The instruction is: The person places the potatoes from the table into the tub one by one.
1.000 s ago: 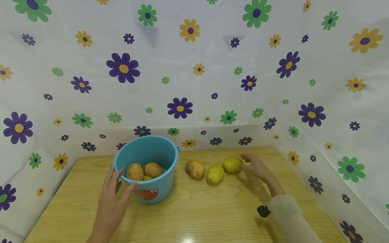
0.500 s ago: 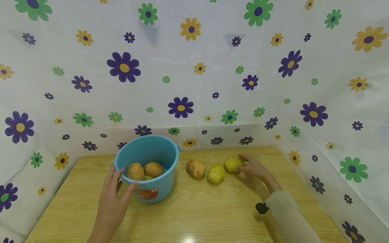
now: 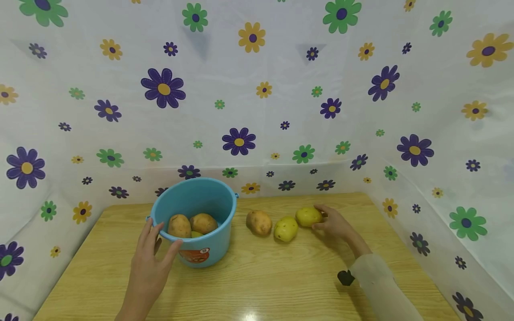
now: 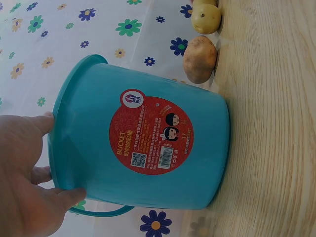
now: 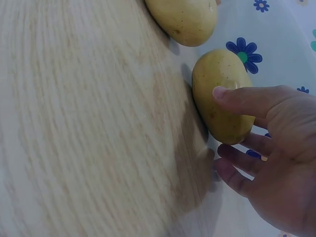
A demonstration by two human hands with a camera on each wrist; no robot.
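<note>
My left hand [image 3: 149, 263] rests against the rim of the light blue bucket [image 4: 207, 143], thumb and fingers spread along its near left side. Inside the bucket [image 3: 218, 254] lie several potatoes, among them a brown potato [image 3: 179, 226]. On the right, my right hand [image 3: 336, 223] has a yellowish potato [image 3: 308, 216] between thumb and fingers. The right wrist view shows the thumb across the front of this potato [image 5: 222, 106], with the other fingers behind and below it. It sits close over the table.
Left of the held potato lie another yellowish potato [image 3: 286, 229] and a browner potato [image 3: 259, 223], in a row toward the bucket. A flower-patterned white sheet [image 3: 265, 120] rises behind the wooden table [image 3: 257, 281] and at both sides.
My right hand has moved slightly left, and its thumb and fingers have closed onto the rightmost potato. The left hand has stayed at the bucket rim.
</note>
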